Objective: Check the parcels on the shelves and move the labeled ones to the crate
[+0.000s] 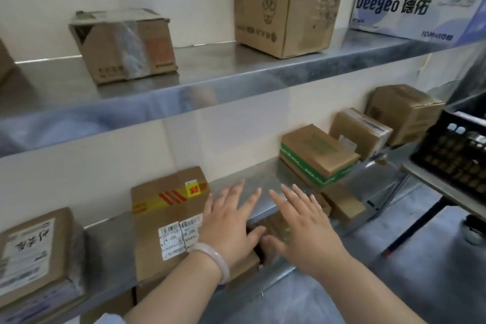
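Note:
A brown parcel [168,218] with a white barcode label and yellow-red tape lies on the middle shelf [265,181]. My left hand [228,226], with a pale bangle on the wrist, hovers just right of it, fingers spread and straight. Close beside it my right hand [302,229] is spread the same way. Both hands are empty, over the shelf's front edge. A labelled parcel [34,252] lies at the far left. The black crate [457,152] stands on a table at the right.
The top shelf [210,76] carries two brown boxes [123,45] [286,5] and a white Deeyeo carton [418,13]. Three more parcels [315,155] [360,131] [405,110] sit on the middle shelf's right part. Smaller boxes [342,202] lie lower down.

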Demonstrator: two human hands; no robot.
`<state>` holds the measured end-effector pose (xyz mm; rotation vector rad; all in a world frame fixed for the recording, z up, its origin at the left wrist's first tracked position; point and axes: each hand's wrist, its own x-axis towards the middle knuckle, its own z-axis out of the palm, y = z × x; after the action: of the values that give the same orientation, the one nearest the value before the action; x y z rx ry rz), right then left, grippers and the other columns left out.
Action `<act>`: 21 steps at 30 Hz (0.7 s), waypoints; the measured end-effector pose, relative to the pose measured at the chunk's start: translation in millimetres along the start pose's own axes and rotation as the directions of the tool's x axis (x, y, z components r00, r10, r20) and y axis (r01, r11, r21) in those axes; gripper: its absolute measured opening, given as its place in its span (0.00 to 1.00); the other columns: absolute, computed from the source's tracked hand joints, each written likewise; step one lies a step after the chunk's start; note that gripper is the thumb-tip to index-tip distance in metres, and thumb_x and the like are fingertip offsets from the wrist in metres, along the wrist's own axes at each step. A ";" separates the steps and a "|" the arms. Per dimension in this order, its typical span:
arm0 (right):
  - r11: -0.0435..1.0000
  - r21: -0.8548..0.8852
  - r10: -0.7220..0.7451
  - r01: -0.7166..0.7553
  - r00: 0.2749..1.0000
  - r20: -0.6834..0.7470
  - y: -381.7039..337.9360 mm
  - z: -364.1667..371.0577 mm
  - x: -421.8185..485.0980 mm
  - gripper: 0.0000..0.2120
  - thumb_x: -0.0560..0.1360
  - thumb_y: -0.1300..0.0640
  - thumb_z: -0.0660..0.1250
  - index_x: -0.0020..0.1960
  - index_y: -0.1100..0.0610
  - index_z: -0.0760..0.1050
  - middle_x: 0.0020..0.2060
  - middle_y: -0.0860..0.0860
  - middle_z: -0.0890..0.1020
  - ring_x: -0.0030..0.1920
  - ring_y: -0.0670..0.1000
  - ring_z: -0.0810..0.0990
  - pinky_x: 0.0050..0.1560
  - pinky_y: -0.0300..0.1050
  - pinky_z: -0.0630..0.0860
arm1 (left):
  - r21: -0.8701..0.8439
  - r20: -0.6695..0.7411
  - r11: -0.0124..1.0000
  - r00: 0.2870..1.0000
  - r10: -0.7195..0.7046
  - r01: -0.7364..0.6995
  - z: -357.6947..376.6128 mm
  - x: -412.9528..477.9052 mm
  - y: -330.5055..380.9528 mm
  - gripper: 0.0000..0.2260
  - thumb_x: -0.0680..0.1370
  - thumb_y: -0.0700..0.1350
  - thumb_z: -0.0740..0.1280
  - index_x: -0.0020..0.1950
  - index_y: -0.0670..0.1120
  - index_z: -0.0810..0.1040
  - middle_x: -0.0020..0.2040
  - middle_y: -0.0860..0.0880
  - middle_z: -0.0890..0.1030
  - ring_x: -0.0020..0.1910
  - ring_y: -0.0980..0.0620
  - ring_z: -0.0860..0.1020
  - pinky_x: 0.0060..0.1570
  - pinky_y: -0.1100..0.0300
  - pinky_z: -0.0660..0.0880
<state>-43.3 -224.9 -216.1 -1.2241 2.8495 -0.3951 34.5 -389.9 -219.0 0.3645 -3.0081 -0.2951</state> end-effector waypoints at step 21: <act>0.860 0.419 0.198 -0.291 0.947 0.253 291.7 -29.9 160.6 0.33 0.78 0.46 0.63 0.78 0.46 0.51 0.75 0.48 0.61 0.74 0.52 0.61 0.71 0.51 0.63 | -0.398 0.324 0.723 0.824 -0.466 0.565 89.0 233.1 180.5 0.34 0.79 0.64 0.57 0.78 0.63 0.41 0.81 0.51 0.41 0.79 0.43 0.46 0.75 0.48 0.54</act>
<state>-365.7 -140.2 -242.4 -0.7533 2.4905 -0.8137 -242.4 -259.2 -252.4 1.1841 -2.7896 -1.1642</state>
